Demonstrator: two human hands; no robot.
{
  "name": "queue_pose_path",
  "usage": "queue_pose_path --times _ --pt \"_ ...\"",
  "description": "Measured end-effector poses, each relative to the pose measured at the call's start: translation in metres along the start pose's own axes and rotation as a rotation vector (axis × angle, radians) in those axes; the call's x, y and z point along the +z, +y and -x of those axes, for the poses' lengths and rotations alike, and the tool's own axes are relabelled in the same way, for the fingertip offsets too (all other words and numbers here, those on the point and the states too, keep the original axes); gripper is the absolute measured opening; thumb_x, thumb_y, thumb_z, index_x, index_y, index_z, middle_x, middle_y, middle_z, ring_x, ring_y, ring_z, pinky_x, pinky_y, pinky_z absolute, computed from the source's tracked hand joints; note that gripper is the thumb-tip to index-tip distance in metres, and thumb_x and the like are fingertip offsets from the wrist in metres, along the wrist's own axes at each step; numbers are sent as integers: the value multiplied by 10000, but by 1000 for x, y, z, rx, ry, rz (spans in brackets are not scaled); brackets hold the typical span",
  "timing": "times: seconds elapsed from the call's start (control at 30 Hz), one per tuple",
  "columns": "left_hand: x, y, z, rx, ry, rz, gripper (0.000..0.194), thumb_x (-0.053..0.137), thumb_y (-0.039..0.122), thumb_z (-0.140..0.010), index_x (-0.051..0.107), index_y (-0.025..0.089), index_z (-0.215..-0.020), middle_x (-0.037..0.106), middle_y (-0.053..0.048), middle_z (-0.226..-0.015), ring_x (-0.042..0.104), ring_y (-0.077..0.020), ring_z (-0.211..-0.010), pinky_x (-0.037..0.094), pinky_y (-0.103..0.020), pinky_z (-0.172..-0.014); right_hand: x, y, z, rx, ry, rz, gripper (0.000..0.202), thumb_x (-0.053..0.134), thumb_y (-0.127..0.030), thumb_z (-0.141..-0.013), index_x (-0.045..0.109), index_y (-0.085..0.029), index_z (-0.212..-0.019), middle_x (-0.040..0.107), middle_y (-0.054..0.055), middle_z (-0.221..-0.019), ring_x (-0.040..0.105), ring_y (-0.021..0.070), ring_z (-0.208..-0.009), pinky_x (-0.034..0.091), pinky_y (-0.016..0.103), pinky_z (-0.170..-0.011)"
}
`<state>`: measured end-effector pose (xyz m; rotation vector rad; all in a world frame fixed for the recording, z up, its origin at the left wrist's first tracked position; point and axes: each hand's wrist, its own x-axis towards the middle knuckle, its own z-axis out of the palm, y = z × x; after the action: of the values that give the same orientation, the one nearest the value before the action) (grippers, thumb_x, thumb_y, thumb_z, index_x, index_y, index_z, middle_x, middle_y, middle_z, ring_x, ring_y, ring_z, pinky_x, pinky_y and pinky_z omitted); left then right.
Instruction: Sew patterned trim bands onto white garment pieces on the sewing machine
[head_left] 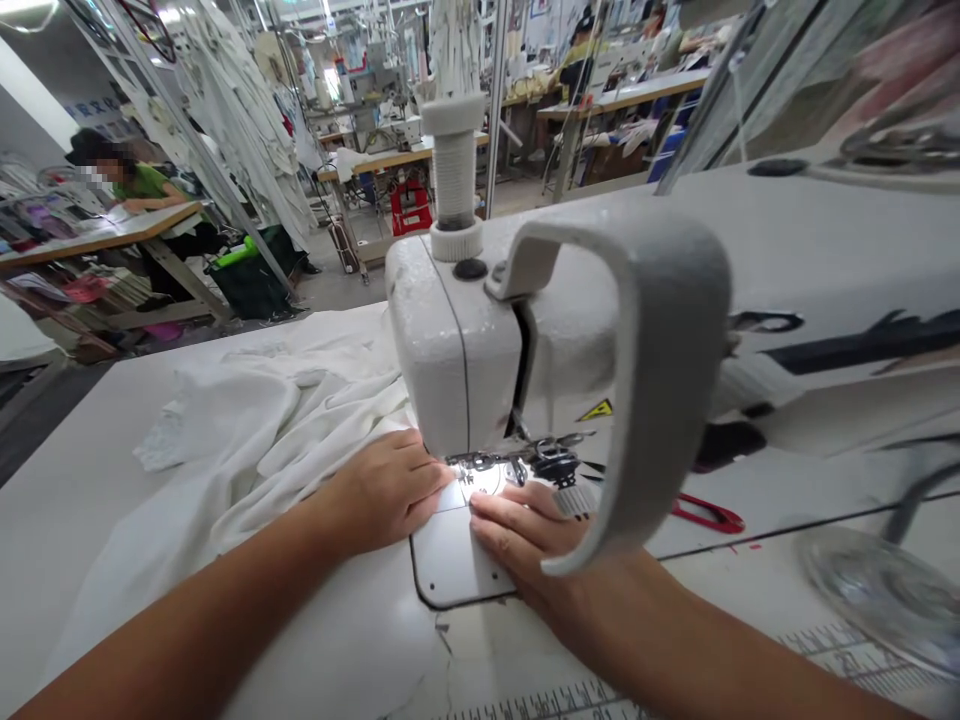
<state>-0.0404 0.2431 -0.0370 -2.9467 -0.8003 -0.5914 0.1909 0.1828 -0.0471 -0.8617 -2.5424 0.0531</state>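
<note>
A white sewing machine [442,350] stands over the table, its lamp lighting the metal needle plate [450,560]. My left hand [386,490] is just left of the needle area, fingers closed together at the edge of the white cloth [300,400]. What its fingertips pinch is too small to make out. My right hand [532,525] lies on the plate right of the needle, its fingers stretched out and pointing left, partly behind the curved grey guard [667,370]. White fabric spreads over the table left of the machine.
Red-handled snips [709,513] lie right of the guard. A clear round dish [885,595] sits at the right. A printed ruler scale [570,700] runs along the front edge. Behind are other sewing tables [405,155], hanging white garments [232,110] and a person in green [146,182].
</note>
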Motion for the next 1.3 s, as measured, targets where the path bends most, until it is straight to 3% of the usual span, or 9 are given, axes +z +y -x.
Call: queue_pose_path --times 0.4,0.53,0.7,0.8,0.97,1.3 --pt "7 1 4 17 68 -37 167 458 174 -913 625 175 -898 627 -7 -660 563 -149 -650 480 -285 -705 -5 0 -2 60 -88 -115 249 465 -107 -915 615 -117 -1113 650 107 -1204 556 249 -1081 479 425 -906" --pt "14 -3 9 -13 47 -65 166 473 206 -916 631 187 -868 620 -11 -645 586 -160 -680 483 -295 -723 -10 0 -4 83 -164 -128 268 523 -74 -851 625 -118 -1095 660 126 -1141 562 256 -1029 483 412 -851" --pt "15 -4 12 -19 30 -68 163 475 226 -921 634 194 -908 630 -10 -647 589 -158 -647 483 -298 -699 -14 0 -7 125 -250 -181 228 511 -43 -818 619 -153 -986 666 74 -982 549 214 -894 454 374 -781" --pt "14 -2 10 -24 26 -73 156 478 220 -922 631 196 -909 645 -11 -665 596 -161 -648 484 -305 -700 -15 -1 -10 132 -244 -206 149 499 -70 -861 594 -176 -905 653 34 -904 534 183 -825 433 339 -733" --pt "12 0 7 10 40 -46 148 494 162 -901 627 171 -965 708 -43 -894 641 -157 -783 497 -295 -767 -17 -3 -13 135 -221 -221 150 497 -66 -873 585 -187 -865 659 20 -955 540 165 -818 425 321 -714" --pt "9 0 5 12 61 -28 136 506 158 -896 637 170 -931 695 -46 -873 632 -169 -790 518 -297 -748 -17 -3 -13 115 -169 -220 155 507 -68 -886 610 -182 -899 671 28 -1004 570 169 -857 446 323 -744"
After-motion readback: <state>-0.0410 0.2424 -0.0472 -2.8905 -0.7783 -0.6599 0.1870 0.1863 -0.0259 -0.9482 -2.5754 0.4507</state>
